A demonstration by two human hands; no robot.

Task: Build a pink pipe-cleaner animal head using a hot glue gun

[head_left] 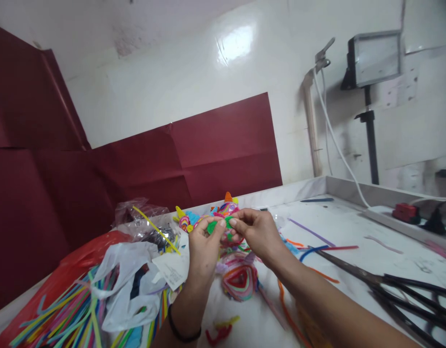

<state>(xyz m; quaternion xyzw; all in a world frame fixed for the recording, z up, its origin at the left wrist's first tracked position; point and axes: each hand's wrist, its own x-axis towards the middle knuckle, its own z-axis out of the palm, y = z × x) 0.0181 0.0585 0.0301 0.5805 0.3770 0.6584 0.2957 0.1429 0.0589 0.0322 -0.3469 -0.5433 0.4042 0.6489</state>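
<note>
A green pipe cleaner piece (212,227), bent into small rounded shapes, is pinched between my two hands above the table. The fingers of my left hand (204,241) are closed on its left part. At its right part, the thumb and fingertips of my right hand (257,234) are closed too. Below my hands lies a coiled pipe cleaner shape (239,280) in pink, red and grey rings. Behind them sit more colourful coiled pipe cleaner figures (228,208), partly hidden by my fingers.
Many loose pipe cleaners (63,314) lie at the left beside a white plastic bag (132,285) and a red bag (85,256). Large black-handled scissors (378,280) rest at the right. A power strip (385,215) lies near the raised table edge, below a lamp on a stand (377,60).
</note>
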